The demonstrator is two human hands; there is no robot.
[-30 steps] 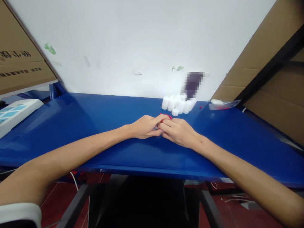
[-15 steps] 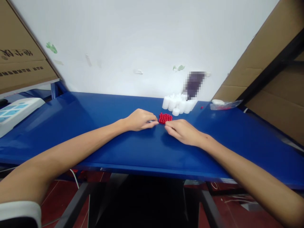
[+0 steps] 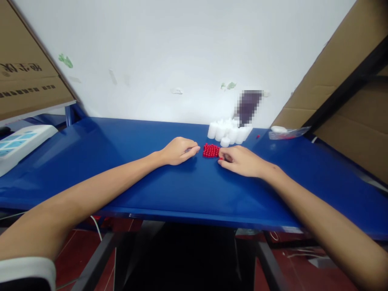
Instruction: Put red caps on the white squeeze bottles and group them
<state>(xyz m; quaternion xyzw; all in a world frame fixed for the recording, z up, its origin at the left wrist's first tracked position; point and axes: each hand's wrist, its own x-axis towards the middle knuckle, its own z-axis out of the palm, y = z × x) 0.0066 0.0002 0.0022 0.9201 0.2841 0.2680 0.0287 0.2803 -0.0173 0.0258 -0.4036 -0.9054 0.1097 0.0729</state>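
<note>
A small flat cluster of red beads (image 3: pixel 210 150) lies on the blue table (image 3: pixel 121 161). My left hand (image 3: pixel 177 151) rests on the table just left of the cluster. Its fingers are drawn together with the thumb tucked against them, and what they hold is hidden. My right hand (image 3: pixel 244 161) lies just right of the cluster with its fingers curled in a pinch. A single red bead (image 3: pixel 220 158) shows at its fingertips, at the cluster's near right corner.
Several small white cylinders (image 3: pixel 228 133) stand behind the beads by the white wall. A clear plastic bag (image 3: pixel 286 132) lies at the back right. A white device with blue keys (image 3: pixel 21 141) sits at far left. Cardboard boxes (image 3: pixel 348 101) flank both sides.
Both hands were joined over the beads a second ago. They parted and uncovered the cluster. The right hand has since moved back up to the cluster's right edge and curled.
</note>
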